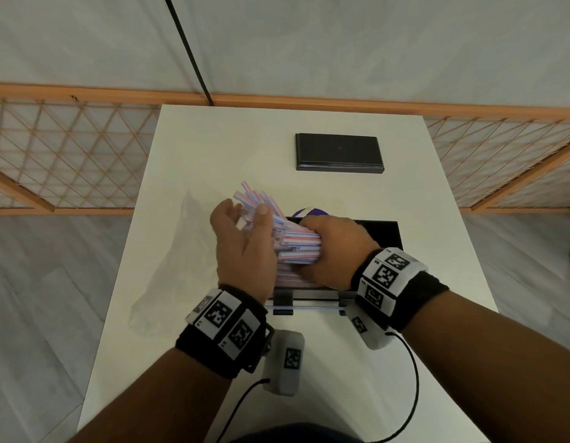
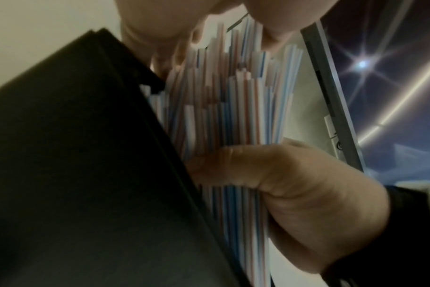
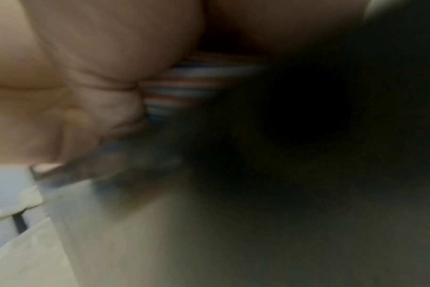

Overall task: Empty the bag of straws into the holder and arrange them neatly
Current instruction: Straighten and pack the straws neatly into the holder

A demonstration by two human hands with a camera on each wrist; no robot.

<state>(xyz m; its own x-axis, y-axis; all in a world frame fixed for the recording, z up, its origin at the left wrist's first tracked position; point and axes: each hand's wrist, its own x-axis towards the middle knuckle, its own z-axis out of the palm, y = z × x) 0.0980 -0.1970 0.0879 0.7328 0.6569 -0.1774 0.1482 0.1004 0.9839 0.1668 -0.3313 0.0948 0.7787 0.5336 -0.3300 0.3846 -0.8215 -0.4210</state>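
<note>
Both hands [image 1: 277,247] grip striped straws [image 1: 296,244] over the black holder [image 1: 391,233]; no legible writing.

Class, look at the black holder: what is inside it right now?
Striped straws lie in the black holder, gripped by the right hand. The left hand holds their other end. Both hands cover the holder's floor.

Bare forearms; black wristbands [image 1: 418,298] bearing white square-coded tags [image 1: 386,276]; thin black cables [image 1: 411,378] trailing.
</note>
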